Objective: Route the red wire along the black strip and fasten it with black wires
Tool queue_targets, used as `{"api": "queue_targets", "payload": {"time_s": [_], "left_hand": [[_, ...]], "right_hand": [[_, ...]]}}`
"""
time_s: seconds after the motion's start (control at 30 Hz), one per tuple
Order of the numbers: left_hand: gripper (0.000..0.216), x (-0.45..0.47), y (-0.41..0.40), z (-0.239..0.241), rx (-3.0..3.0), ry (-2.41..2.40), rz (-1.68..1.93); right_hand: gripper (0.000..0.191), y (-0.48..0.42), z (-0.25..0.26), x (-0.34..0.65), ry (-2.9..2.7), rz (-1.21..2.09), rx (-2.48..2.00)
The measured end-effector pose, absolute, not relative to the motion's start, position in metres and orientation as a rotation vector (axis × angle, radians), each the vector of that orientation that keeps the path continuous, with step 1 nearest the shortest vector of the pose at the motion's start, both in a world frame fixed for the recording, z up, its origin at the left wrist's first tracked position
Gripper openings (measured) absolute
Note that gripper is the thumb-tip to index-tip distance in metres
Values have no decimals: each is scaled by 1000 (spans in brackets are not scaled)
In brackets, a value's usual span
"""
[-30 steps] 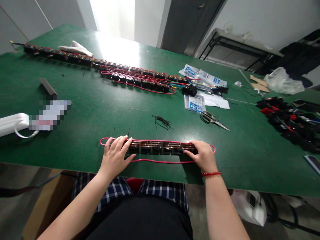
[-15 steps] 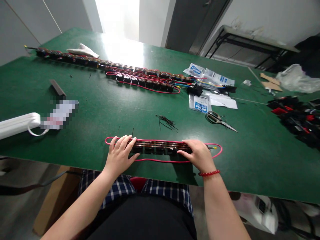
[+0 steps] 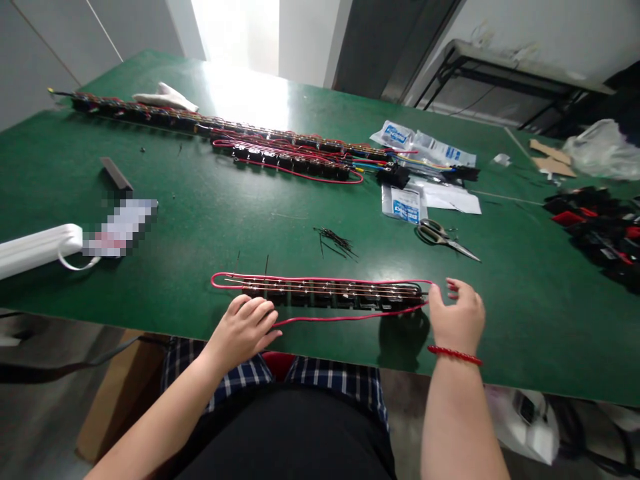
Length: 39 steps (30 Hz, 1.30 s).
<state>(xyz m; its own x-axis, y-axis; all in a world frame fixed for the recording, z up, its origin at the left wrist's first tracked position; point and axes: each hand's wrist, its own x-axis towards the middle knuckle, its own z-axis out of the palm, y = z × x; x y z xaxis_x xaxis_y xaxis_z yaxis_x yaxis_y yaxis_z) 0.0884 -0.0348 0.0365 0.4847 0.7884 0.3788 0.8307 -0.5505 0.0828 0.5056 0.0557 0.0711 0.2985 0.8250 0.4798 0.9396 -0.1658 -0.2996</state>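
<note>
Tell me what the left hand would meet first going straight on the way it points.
Most likely the black strip just ahead; the left hand may already be touching its near edge, as depth is unclear here.

- No word or number can be read surely.
- Near packet [image 3: 387, 200]: blue label [image 3: 405, 205] with white letters — too blurred for reading.
- Two farther packets [image 3: 424, 143]: blue print [image 3: 397, 135] — also too small to read.
</note>
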Motion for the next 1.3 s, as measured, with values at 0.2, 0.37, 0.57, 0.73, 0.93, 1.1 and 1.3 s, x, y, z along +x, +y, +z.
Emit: {"api": "queue_targets", "payload": {"time_s": [0.2,0.37,0.57,0.73,0.93,1.1,1.3], "left_hand": [[12,90,-27,46,-2688,-1451,-502],[12,89,-9,47,-2630,-1520,-425],[14,80,19,45,-2501,-1645,-418],[19,69,27,54,-2397,-1734,-377],[23,43,19,58,-2197,-1997,-386],[22,15,4,60,-2016,-2221,-473],[22,0,-12,70,-1930,-2276,-434]], "right_hand": [[54,57,56,506,-1774,-126,-2001],[53,62,61,503,-2185,254,-1836],[45,56,75,499,-2272,512,-1697],[38,46,73,480,-2293,462,-1627],[38,39,61,420,-2245,388,-1624],[34,61,59,373,-2269,276,-1613],[35,102,53,351,-2293,226,-1551]]}}
